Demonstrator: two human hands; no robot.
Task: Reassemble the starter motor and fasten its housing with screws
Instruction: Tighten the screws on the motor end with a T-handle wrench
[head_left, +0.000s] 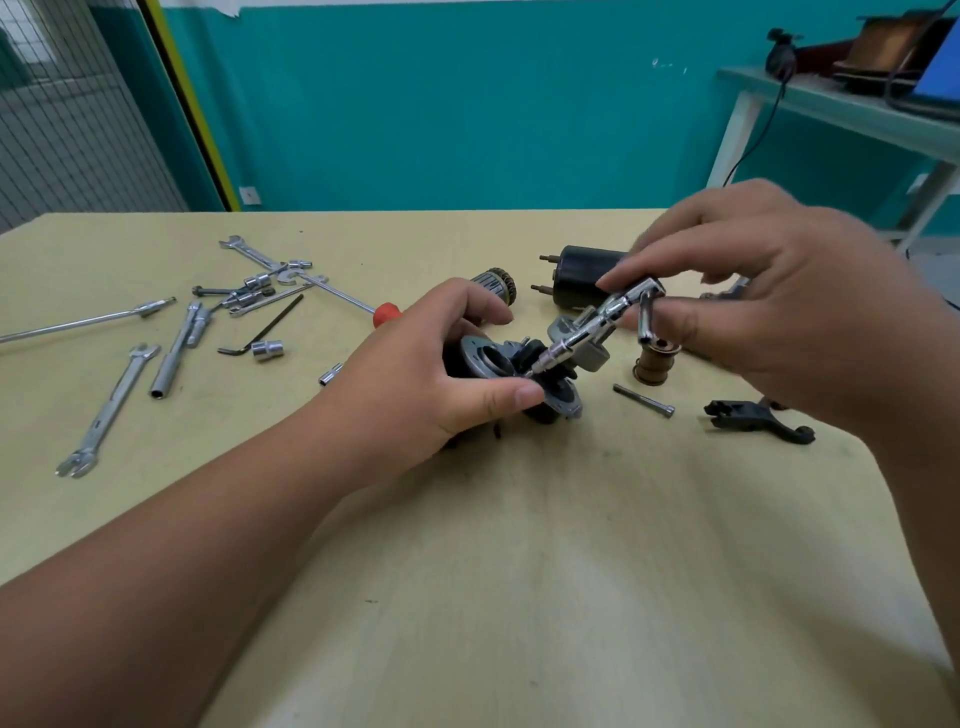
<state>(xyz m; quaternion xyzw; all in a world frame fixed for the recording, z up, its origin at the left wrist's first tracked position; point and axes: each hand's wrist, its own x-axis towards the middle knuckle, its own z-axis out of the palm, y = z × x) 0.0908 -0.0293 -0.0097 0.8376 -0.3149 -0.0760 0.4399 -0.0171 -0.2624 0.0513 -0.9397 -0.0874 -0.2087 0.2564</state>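
Okay, head view, two hands. My left hand (431, 374) is curled round one black housing (498, 364) mid-table (519, 571). My right hand (779, 301) pinches one chrome wrench (597, 322), tip touching the housing. Nearby: one bolt (644, 400), one black fork (753, 418), one armature (498, 286), one black cylinder (587, 275). Spanners (106, 410) left, too jumbled to count.

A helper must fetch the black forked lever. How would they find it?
On the yellow table, look at its right side, near the right hand. The black forked lever lies right of a loose silver bolt, the only flat black two-pronged piece there.
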